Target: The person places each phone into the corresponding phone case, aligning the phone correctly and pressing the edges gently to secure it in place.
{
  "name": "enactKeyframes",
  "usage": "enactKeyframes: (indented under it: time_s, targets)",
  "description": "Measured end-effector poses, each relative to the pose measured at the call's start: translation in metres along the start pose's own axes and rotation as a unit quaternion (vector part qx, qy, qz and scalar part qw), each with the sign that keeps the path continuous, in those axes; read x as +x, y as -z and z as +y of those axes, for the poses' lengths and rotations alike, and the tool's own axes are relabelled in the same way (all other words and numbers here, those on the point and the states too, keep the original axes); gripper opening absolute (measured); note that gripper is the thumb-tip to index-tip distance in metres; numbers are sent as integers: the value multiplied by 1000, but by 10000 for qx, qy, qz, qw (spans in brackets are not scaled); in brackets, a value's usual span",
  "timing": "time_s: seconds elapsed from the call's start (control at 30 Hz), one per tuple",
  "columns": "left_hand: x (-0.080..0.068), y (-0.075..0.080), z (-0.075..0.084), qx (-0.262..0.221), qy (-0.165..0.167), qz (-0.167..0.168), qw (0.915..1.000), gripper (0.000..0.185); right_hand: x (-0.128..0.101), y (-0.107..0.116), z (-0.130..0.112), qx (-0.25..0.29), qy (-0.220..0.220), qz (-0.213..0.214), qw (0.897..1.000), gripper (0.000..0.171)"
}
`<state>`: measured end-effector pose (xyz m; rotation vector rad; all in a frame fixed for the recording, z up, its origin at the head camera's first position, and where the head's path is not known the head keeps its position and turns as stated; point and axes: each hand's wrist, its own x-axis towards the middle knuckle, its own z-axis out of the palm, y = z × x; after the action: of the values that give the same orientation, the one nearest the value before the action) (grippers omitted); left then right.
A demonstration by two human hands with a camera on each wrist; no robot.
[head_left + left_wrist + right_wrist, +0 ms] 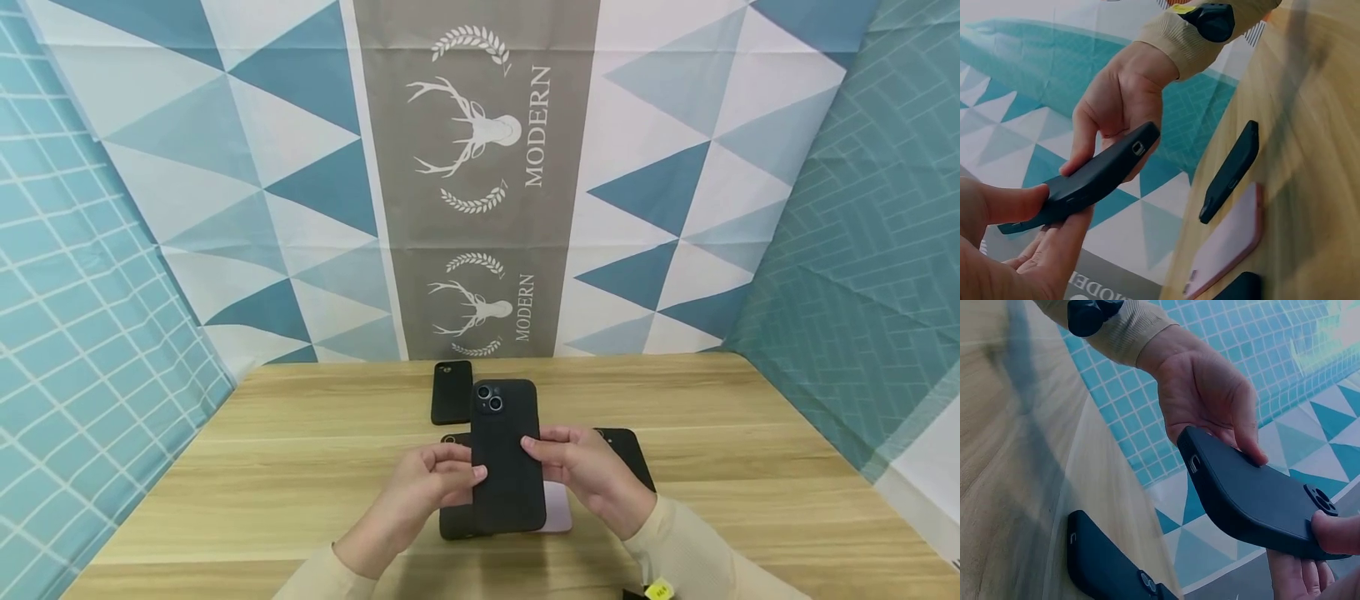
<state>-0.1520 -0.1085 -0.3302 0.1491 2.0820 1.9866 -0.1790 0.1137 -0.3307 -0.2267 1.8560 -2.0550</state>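
While both hands [431, 483] grip black phone [506, 454], only L wrist shows pink phone [1229, 240].

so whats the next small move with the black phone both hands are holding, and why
Probably lower the black cased phone onto the bare table. The left hand and right hand pinch its side edges, holding it in the air above a pink phone and other black cases, so it needs clear wood.

A black case [452, 392] is laid far on the wooden surface [300, 467]; another black case [630, 454] is seen right, a pink phone [558, 508] near.
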Motion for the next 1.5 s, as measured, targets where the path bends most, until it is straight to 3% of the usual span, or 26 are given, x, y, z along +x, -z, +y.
enactKeyframes:
  time_s: [0.27, 0.57, 0.7, 0.93, 1.2, 1.5]
  targets:
    - [-2, -7, 9, 363, -315, 351, 9982, 37, -3, 0, 2, 142, 17, -150, 9998, 28]
    - [1, -11, 16, 360, -509, 1046, 9926, 30, -6, -3, 0, 143, 25, -286, 9995, 31]
    - [2, -13, 15, 177, -606, 1268, 9899, 27, -6, -6, -1, 231, -8, -254, 9994, 39]
    - [0, -15, 13, -180, -480, 1717, 9838, 24, -5, -8, -4, 157, -116, -370, 9991, 50]
    - [-6, -17, 13, -168, -501, 1533, 9868, 26, -3, -6, -17, 46, 6, -291, 9996, 50]
    - [-10, -16, 8, -147, -484, 1184, 9917, 29, -3, -6, -13, 165, 98, -260, 9995, 34]
